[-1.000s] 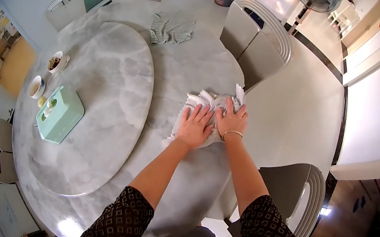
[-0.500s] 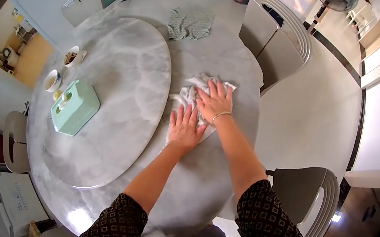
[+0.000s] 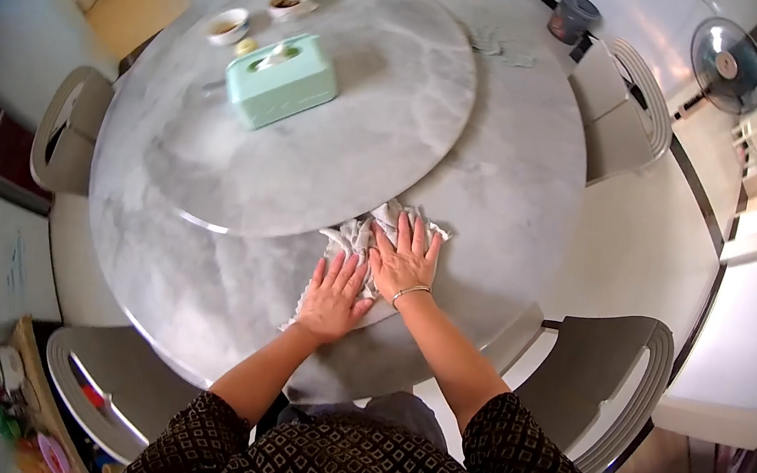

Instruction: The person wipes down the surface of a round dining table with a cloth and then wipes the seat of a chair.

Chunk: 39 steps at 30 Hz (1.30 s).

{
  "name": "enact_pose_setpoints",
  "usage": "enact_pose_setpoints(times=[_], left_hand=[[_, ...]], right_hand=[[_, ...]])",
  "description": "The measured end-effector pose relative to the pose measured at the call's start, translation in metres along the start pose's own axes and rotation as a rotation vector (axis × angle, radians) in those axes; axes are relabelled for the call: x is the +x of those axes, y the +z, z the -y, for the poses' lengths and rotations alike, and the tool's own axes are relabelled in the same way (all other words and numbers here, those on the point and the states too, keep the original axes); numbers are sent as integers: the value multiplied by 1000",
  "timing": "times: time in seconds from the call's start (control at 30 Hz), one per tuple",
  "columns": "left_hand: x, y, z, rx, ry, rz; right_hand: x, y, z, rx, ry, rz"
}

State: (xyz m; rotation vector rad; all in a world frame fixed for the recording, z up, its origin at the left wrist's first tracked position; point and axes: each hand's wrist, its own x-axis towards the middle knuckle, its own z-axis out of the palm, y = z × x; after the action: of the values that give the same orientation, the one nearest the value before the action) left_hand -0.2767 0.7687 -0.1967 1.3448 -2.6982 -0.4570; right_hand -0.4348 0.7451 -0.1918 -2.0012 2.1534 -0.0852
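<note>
A crumpled white cloth [image 3: 353, 237] lies on the grey marbled table [image 3: 522, 171], close to the edge of the raised round turntable [image 3: 375, 84]. My left hand [image 3: 334, 302] rests flat on the cloth's near left part, fingers spread. On its right part lies my right hand [image 3: 405, 259], palm down with fingers slightly apart and a bracelet at the wrist. The cloth shows beyond my fingertips and between the hands; the part under the palms is hidden.
On the turntable stand a mint green tissue box [image 3: 281, 88] and two bowls [image 3: 228, 26]. A greenish cloth [image 3: 503, 48] lies at the table's far side. Chairs [image 3: 602, 377] surround the table. A bin [image 3: 573, 18] and a fan [image 3: 728, 63] stand beyond.
The view has swung, so the turntable now appears higher up. Both hands and the white cloth have moved across the table towards the turntable's near edge. The hands remain flat on the cloth.
</note>
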Motion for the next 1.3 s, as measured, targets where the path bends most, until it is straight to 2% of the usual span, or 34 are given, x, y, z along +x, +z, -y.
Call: enact_pose_setpoints(times=[0.17, 0.3, 0.5, 0.8, 1.1, 1.2, 1.3], left_hand=[[-88, -11, 38, -35, -77, -60], [-135, -9, 58, -3, -112, -119], [-198, -19, 89, -7, -226, -224], [-207, -25, 135, 13, -562, -383], [-179, -44, 191, -14, -909, -559], [-169, -46, 209, -16, -992, -543], [-171, -41, 208, -8, -983, -507]], right_hand=[[-44, 14, 78, -13, -58, 60], [-70, 21, 113, -37, -141, 126], [-101, 40, 179, -61, -131, 70], [-35, 35, 258, -130, -317, 123], [48, 46, 339, -86, -482, 47], [63, 53, 356, -92, -499, 12], [55, 59, 345, -78, -511, 24]])
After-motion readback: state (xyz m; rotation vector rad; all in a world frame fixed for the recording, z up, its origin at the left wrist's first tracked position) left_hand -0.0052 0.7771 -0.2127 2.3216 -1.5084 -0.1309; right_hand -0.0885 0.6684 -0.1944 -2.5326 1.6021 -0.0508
